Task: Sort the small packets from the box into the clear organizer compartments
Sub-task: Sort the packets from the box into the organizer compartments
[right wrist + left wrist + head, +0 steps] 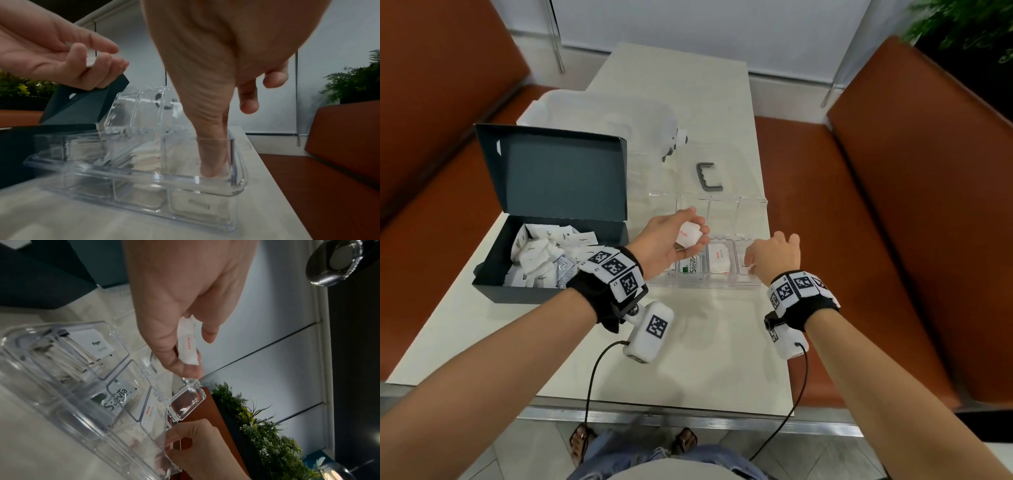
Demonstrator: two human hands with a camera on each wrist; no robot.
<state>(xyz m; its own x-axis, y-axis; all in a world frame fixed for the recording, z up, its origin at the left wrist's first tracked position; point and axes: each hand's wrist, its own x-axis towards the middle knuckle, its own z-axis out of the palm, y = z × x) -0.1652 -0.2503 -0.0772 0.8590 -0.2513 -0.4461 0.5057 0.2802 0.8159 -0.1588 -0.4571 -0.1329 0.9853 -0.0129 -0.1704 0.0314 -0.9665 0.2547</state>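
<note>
A black box [493,270] at the table's left holds several loose white packets [541,255], its lid standing open. To its right sits the clear organizer [709,285] [61,410] [144,178] with its small lids tipped back. My left hand [698,230] [191,353] [98,56] hovers above the organizer's left half, pinching white packets with red lettering [689,236] [188,344]. My right hand [751,264] [211,170] [185,443] pushes straight thumb and finger down into the rightmost compartment. A Stevia packet [693,268] [117,399] and salt packets [719,262] fill the middle compartments.
A clear lid with a grey handle [710,176] lies behind the organizer, and a translucent bin [602,113] stands further back. Orange benches [893,240] flank the white table [688,359]. Plants [267,434] line the right side.
</note>
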